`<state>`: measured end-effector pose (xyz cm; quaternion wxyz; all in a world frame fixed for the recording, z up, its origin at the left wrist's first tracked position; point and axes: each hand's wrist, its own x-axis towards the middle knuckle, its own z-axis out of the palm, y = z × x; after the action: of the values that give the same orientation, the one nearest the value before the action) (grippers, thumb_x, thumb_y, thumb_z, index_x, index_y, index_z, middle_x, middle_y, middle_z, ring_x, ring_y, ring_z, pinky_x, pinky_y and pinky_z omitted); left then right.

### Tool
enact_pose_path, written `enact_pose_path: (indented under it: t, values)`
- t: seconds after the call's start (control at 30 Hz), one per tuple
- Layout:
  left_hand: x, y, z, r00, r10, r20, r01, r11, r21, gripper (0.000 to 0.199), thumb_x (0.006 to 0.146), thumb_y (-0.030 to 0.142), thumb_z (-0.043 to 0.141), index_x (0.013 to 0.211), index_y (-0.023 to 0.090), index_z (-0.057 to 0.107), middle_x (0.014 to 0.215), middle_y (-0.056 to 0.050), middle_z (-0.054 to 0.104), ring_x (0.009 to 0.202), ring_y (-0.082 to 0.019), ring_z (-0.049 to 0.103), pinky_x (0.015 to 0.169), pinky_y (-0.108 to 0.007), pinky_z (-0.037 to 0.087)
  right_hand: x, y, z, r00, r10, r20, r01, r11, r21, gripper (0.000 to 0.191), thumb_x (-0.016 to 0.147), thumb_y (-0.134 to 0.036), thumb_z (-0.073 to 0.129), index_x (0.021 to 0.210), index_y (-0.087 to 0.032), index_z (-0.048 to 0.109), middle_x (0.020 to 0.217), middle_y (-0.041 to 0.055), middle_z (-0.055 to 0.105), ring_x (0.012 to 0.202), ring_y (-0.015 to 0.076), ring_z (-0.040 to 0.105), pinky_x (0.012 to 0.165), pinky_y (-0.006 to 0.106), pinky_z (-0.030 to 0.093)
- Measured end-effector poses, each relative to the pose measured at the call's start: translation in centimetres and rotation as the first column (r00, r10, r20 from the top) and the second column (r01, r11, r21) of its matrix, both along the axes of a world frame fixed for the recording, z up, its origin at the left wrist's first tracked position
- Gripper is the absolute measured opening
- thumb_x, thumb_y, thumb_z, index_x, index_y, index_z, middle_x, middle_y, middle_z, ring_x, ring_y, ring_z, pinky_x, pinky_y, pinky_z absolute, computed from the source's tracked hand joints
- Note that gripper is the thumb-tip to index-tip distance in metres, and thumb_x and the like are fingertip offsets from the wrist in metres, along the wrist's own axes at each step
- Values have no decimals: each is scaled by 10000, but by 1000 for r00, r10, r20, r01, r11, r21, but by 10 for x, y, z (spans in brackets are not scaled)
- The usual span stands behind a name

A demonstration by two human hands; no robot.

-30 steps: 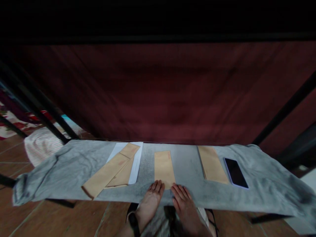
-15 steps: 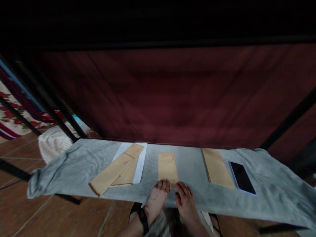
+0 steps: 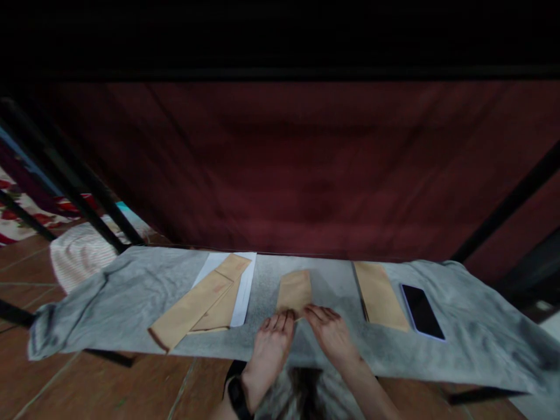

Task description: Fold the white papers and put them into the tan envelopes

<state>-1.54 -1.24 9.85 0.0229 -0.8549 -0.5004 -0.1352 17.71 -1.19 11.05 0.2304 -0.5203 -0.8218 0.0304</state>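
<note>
Middle envelope (image 3: 296,289): near edge partly hidden under fingers of left hand (image 3: 272,344) and right hand (image 3: 331,337); grip beneath paper cannot be told. Left envelopes (image 3: 192,303): lower one largely covered by upper; printed marks too small to read. White sheet (image 3: 245,296): mostly hidden beneath them. Right envelopes (image 3: 380,297): count unclear. Dark patch (image 3: 306,388) between forearms: blurred, unidentifiable. Wristband (image 3: 237,396), both forearms: cut off at bottom edge. Grey cloth (image 3: 476,309): right end cut off. Floral fabric (image 3: 11,224): cut off at left.
</note>
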Motion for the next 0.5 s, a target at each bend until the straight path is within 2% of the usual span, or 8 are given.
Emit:
enact_pose_path:
  t: [0.07, 0.13, 0.17, 0.23, 0.3, 0.37, 0.43, 0.5]
  values:
    - [5, 3, 11, 977, 74, 202, -61, 996, -67, 413, 913, 65, 403, 1230, 163, 650, 1105, -134, 742, 1007, -254, 699, 884, -378, 536, -2, 5, 18, 993, 49, -103, -45, 998, 41, 513, 919, -68, 451, 1335, -295, 648, 1319, 45, 686, 1133, 211, 673, 1014, 369, 521]
    - [8, 8, 20, 837, 212, 504, -132, 973, -190, 267, 955, 202, 467, 1040, 194, 720, 934, -105, 757, 860, -239, 712, 791, -321, 525, -2, 9, 27, 963, 21, -270, -6, 998, 56, 460, 983, -189, 435, 1407, -284, 586, 1392, 56, 635, 1228, 214, 622, 1077, 388, 487]
    - [9, 11, 22, 703, 287, 650, -147, 954, -262, 236, 957, 305, 522, 927, 201, 732, 841, -88, 746, 783, -228, 702, 741, -299, 513, -1, 11, 27, 926, -31, -377, 50, 998, 41, 460, 1006, -260, 420, 1450, -270, 540, 1422, 69, 609, 1252, 217, 606, 1089, 397, 480]
    - [10, 15, 22, 357, 406, 841, -107, 912, -395, 340, 884, 510, 639, 785, 194, 714, 734, -60, 716, 693, -206, 668, 668, -275, 492, -1, 12, 16, 788, -181, -588, 179, 982, -62, 506, 1015, -399, 407, 1483, -230, 496, 1421, 104, 604, 1216, 236, 628, 1055, 417, 507]
    - [13, 14, 16, 22, 493, 870, 7, 870, -494, 450, 783, 621, 712, 790, 171, 705, 745, -50, 719, 689, -194, 659, 644, -272, 496, -3, 9, -6, 610, -333, -719, 224, 943, -247, 542, 981, -521, 431, 1391, -203, 589, 1318, 129, 671, 1075, 257, 690, 947, 426, 568]
    - [19, 7, 4, -212, 584, 784, 120, 812, -572, 488, 692, 620, 793, 826, 160, 698, 788, -51, 736, 696, -187, 673, 634, -272, 513, -11, 2, -32, 479, -441, -759, 126, 890, -438, 548, 916, -638, 481, 1139, -204, 730, 1085, 123, 759, 902, 268, 719, 815, 427, 606]
    - [28, -5, -12, -341, 654, 675, 202, 753, -627, 473, 617, 540, 872, 847, 168, 692, 833, -52, 753, 715, -190, 699, 639, -277, 537, -21, -9, -54, 380, -510, -771, -61, 818, -571, 608, 887, -711, 467, 1063, -198, 740, 929, 102, 771, 729, 249, 708, 650, 403, 608]
    - [37, -18, -26, -411, 690, 596, 256, 715, -651, 450, 574, 456, 911, 861, 190, 689, 905, -56, 771, 765, -208, 728, 651, -289, 563, -30, -20, -68, 346, -529, -775, -126, 792, -597, 589, 848, -700, 547, 1085, -192, 728, 859, 77, 761, 672, 229, 690, 598, 370, 589]
